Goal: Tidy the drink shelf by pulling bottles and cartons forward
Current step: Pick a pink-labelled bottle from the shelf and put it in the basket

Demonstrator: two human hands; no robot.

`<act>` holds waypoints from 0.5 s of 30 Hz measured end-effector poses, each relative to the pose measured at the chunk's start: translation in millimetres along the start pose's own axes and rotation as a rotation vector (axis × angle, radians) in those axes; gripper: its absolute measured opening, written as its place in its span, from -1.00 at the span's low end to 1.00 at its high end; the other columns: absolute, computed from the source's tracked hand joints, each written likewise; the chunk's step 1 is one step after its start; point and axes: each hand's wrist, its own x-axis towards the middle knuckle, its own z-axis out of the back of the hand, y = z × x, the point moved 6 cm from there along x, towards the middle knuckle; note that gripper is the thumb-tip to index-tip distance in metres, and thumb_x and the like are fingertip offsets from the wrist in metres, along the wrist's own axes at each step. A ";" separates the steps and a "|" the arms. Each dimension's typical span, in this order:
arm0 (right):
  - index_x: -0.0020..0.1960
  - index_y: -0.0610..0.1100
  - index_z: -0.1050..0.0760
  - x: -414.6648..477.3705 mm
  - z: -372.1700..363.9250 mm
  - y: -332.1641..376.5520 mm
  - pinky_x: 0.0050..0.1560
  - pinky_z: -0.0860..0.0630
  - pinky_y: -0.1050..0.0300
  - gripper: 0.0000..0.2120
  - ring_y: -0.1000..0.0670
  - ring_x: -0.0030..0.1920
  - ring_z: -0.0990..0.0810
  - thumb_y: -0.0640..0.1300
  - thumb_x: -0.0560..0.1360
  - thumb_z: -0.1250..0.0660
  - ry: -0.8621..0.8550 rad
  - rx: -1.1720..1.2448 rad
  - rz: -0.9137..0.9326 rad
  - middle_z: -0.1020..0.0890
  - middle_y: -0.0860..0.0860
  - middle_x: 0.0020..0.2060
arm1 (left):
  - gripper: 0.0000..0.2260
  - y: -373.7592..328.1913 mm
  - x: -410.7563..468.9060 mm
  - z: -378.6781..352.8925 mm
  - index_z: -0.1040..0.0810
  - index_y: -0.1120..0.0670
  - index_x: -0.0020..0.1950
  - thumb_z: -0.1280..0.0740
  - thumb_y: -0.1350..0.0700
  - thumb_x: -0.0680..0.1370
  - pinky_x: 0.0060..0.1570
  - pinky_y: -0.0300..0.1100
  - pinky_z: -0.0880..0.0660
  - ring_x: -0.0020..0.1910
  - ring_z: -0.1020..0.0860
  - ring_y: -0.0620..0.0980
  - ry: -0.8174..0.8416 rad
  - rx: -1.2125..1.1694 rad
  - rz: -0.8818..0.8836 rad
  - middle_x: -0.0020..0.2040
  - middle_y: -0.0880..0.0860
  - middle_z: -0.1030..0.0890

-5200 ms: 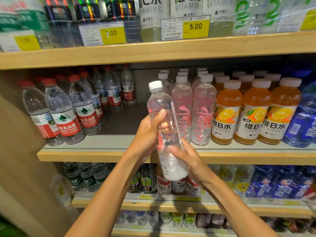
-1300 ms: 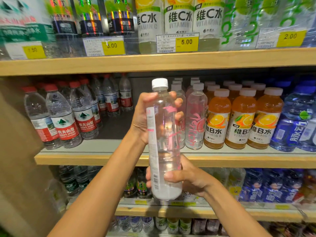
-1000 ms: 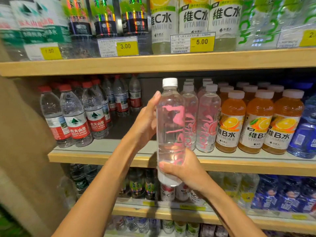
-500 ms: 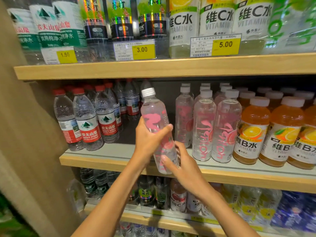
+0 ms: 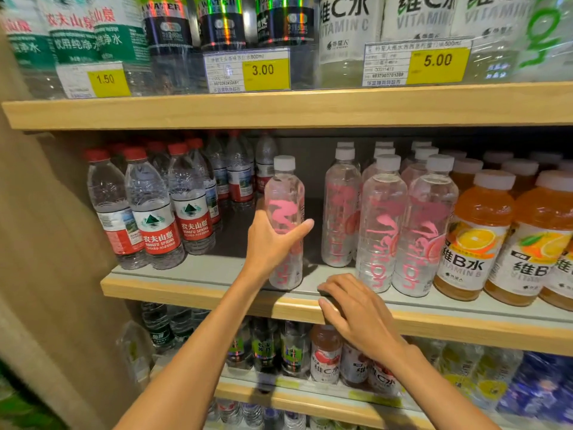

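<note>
- The left hand (image 5: 269, 243) grips the clear bottle (image 5: 285, 187) round its middle. The thumb lies across the front below the pink lettering, and the other fingers curl out of sight behind it.
- The right hand (image 5: 356, 308) rests on the front lip of the middle shelf (image 5: 186, 294) and holds nothing. Its fingers (image 5: 336, 282) are bent and close together, with their tips on the grey strip and the thumb against the wood face.
- The clear bottle stands upright near the shelf's front edge, and its base appears to sit on the grey surface. It is a slim cylinder of smooth, thin plastic with rounded shoulders and a white screw cap, filled with colourless liquid.
- The shelf is pale wood with a squared front edge and a matt grey top.
- Just to the right, apart from the held bottle, matching pink-lettered bottles (image 5: 383, 218) stand in files running to the back.
- Beyond them are the orange drinks (image 5: 477, 237), stout and round-shouldered, with wide white caps and glossy fruit labels.
- To the left stand the water bottles (image 5: 152, 209), ribbed and crinkly, with red caps and red-and-white labels.
- On the shelf above, yellow price tags (image 5: 263, 69) sit in clear holders before taller bottles.
</note>
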 end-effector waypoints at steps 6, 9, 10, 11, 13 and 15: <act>-0.04 -0.13 -0.60 -1.5 2.8 -0.8 -0.24 -0.53 0.17 -0.71 0.02 -0.14 -0.59 -0.03 0.55 -0.15 -0.114 -0.045 -0.010 -0.60 0.02 -0.14 | -0.38 27.4 -34.4 11.3 -0.34 -0.04 0.28 -0.57 -0.04 0.33 -0.01 -0.43 -0.49 0.08 -0.52 -0.36 0.135 0.030 -0.012 0.13 -0.22 -0.52; -0.07 -0.14 -0.60 -1.3 0.4 0.8 -0.29 -0.52 0.17 -0.75 0.01 -0.17 -0.57 -0.05 0.53 -0.18 -0.149 -0.084 -0.017 -0.60 0.01 -0.16 | -0.45 35.0 -44.3 16.7 -0.40 -0.05 0.27 -0.56 0.04 0.36 -0.01 -0.42 -0.48 0.10 -0.52 -0.30 0.129 0.102 -0.070 0.13 -0.14 -0.56; -0.07 -0.14 -0.60 -1.3 0.0 0.8 -0.30 -0.52 0.17 -0.75 0.01 -0.18 -0.57 -0.05 0.52 -0.19 -0.159 -0.088 -0.022 -0.59 0.01 -0.17 | -0.46 35.2 -43.0 17.1 -0.43 -0.04 0.25 -0.56 0.05 0.35 -0.04 -0.44 -0.47 0.08 -0.53 -0.30 0.122 0.112 -0.079 0.11 -0.13 -0.57; -0.08 -0.14 -0.60 -1.4 -0.1 0.7 -0.31 -0.52 0.18 -0.76 0.01 -0.19 -0.57 -0.06 0.51 -0.19 -0.168 -0.090 -0.026 -0.59 0.01 -0.18 | -0.47 35.2 -40.4 16.7 -0.45 -0.02 0.24 -0.57 0.06 0.34 -0.07 -0.46 -0.47 0.06 -0.54 -0.29 0.117 0.124 -0.084 0.09 -0.13 -0.58; -0.09 -0.14 -0.61 -1.5 0.3 0.8 -0.34 -0.51 0.19 -0.75 0.01 -0.21 -0.57 -0.06 0.50 -0.19 -0.178 -0.091 -0.027 -0.59 0.01 -0.19 | -0.50 36.7 -32.9 14.0 -0.50 0.05 0.23 -0.57 0.06 0.35 -0.09 -0.48 -0.46 0.02 -0.56 -0.24 0.110 0.163 -0.084 0.07 -0.09 -0.60; -0.09 -0.14 -0.61 -1.4 1.0 1.3 -0.36 -0.50 0.21 -0.75 0.02 -0.22 -0.58 -0.07 0.49 -0.19 -0.182 -0.095 -0.022 -0.59 0.01 -0.19 | -0.50 41.7 -22.8 10.6 -0.52 0.13 0.24 -0.56 0.06 0.36 -0.12 -0.53 -0.44 -0.04 -0.56 -0.21 0.084 0.205 -0.065 0.07 -0.04 -0.61</act>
